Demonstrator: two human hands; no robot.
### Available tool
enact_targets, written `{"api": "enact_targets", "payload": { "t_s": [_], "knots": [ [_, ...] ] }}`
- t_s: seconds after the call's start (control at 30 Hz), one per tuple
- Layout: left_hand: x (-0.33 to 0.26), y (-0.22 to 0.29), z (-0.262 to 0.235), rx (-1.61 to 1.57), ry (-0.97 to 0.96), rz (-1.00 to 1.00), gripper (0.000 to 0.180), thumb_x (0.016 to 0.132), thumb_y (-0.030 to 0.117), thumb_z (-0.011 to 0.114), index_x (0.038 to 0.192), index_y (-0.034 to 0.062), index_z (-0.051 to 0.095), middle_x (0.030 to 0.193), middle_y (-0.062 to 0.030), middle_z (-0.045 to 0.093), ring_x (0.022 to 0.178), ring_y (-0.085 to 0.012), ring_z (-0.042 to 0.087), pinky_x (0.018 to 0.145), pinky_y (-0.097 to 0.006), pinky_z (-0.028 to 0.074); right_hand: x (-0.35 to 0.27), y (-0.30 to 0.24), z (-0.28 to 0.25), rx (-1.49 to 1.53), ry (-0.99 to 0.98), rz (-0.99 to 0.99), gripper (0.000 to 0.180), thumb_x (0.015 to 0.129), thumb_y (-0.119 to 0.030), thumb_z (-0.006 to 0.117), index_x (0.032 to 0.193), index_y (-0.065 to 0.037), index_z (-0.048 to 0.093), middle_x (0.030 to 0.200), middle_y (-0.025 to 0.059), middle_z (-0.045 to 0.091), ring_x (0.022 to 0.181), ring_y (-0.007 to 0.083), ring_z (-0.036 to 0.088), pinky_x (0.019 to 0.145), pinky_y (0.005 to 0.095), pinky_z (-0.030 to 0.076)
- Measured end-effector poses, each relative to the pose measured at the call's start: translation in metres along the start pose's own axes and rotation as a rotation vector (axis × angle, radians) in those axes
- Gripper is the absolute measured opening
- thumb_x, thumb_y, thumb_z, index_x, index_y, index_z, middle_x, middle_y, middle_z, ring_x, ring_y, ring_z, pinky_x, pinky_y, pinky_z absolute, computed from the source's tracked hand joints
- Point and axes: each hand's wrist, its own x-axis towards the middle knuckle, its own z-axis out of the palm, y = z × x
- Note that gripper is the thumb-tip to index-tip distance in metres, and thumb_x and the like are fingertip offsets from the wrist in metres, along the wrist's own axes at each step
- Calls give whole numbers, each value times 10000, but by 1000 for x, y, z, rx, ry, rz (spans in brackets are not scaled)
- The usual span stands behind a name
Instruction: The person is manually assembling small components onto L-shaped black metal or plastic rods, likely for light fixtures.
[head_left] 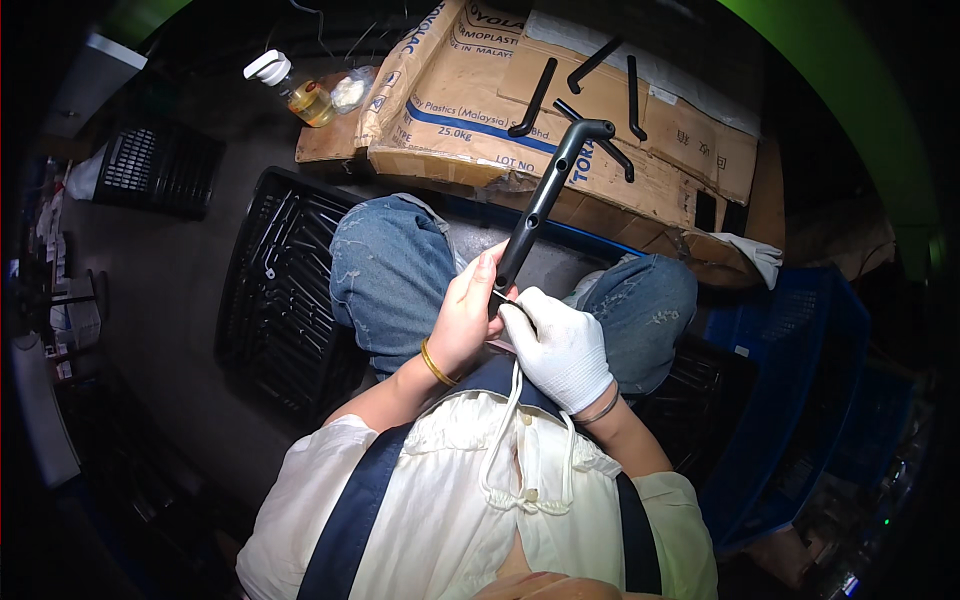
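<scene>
A black bent tube-shaped part [541, 205], with round holes along its side and an angled far end, slants up and away over my lap. My bare left hand [466, 312] is closed around its near end. Against that same end presses my right hand [560, 345], in a white knitted glove, thumb and fingers pinched together. Something thin shows at its fingertips, too small to name. Beyond the held part, several black bent rods [633, 98] lie on a flattened cardboard box [470, 100]; one crosses behind its angled end.
A black crate [250, 215] of black parts stands left of my knee, with blue crates [760, 440] at the right. A bottle [310, 103] of yellowish liquid stands beside the cardboard. A white glove [752, 256] hangs at the cardboard's right edge. Farther left is another dark crate [160, 165].
</scene>
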Motion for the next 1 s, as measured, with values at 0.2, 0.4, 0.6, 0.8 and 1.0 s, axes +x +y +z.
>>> {"api": "enact_targets", "payload": {
  "t_s": [0.2, 0.4, 0.6, 0.8, 1.0],
  "knots": [
    [-2, 2, 0, 28, -38, 1, 464, 1068, 383, 328, 1376, 78, 493, 760, -4, 544, 502, -22, 362, 433, -166, 290, 1, -6, -10, -23, -70, 19, 156, 906, -235, 617, 900, -80, 636, 696, 135, 644, 606, 328, 651, 538, 404, 517],
    [-3, 1, 4, 45, -17, 6, 471, 1068, 387, 322, 1386, 79, 484, 763, 2, 539, 529, -20, 376, 442, -162, 290, -2, -2, -4, 43, -45, 81, 160, 914, -230, 610, 885, -73, 625, 696, 139, 646, 619, 338, 651, 546, 411, 514],
    [-6, 13, -1, -36, -110, -18, 476, 1060, 352, 376, 1464, 100, 371, 726, 30, 472, 522, -20, 354, 443, -172, 276, 5, 6, 7, 262, 180, 79, 77, 908, -132, 624, 915, -56, 610, 721, 137, 643, 648, 275, 668, 604, 363, 529],
    [-18, 9, -28, -20, -448, -159, 606, 1014, 253, 510, 1522, 93, 219, 761, 15, 447, 575, -42, 363, 485, -182, 283, 39, 73, -38, 536, 700, 334, 318, 972, -124, 567, 1254, 19, 534, 1021, 60, 610, 810, 81, 554, 720, 226, 481],
    [-16, -6, -57, -130, -748, -457, 591, 1014, 248, 505, 1512, 76, 237, 858, -9, 482, 669, -71, 455, 572, -203, 401, 33, 66, -45, 815, 442, 423, 100, 951, -109, 594, 886, -41, 632, 754, -53, 552, 585, 2, 405, 497, 184, 329]
  ]
}}
